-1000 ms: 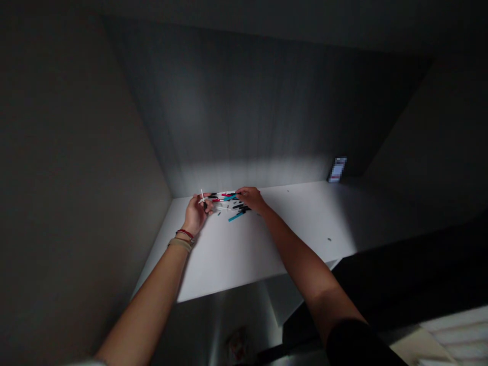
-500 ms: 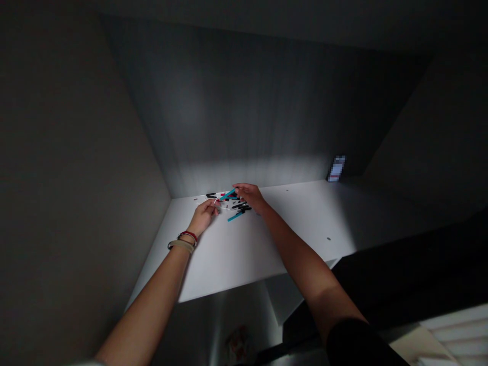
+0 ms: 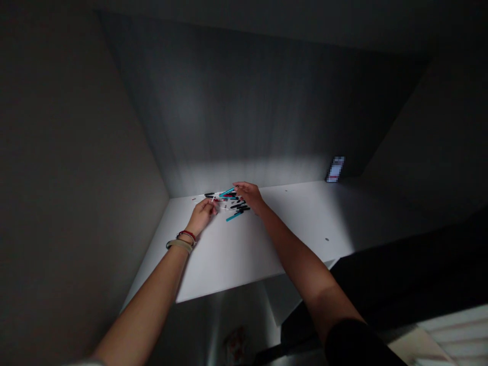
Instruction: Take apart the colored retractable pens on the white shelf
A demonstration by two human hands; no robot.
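My right hand [image 3: 247,194] pinches a teal pen [image 3: 227,192] near its right end, holding it slanted above a scatter of pen pieces. To its left, my left hand [image 3: 204,212] is closed, with a thin white piece [image 3: 213,199] poking up from the fingertips; its exact kind is too small to tell. Between and below the hands lie several black pens [image 3: 239,206] and some red bits. A second teal pen [image 3: 234,216] rests on the white tabletop [image 3: 229,254], nearer to me than the pile.
A phone [image 3: 336,169] with a lit screen leans against the grey back panel [image 3: 229,127] at the right. A small dark round spot [image 3: 327,239] marks the tabletop at right. A wall [image 3: 76,152] stands close on the left. The table's front edge drops off below my forearms.
The lower end of the teal pen in my right hand has lifted slightly, away from my left fingers. Both hands otherwise keep nearly the same place, and the whole view has shifted a little.
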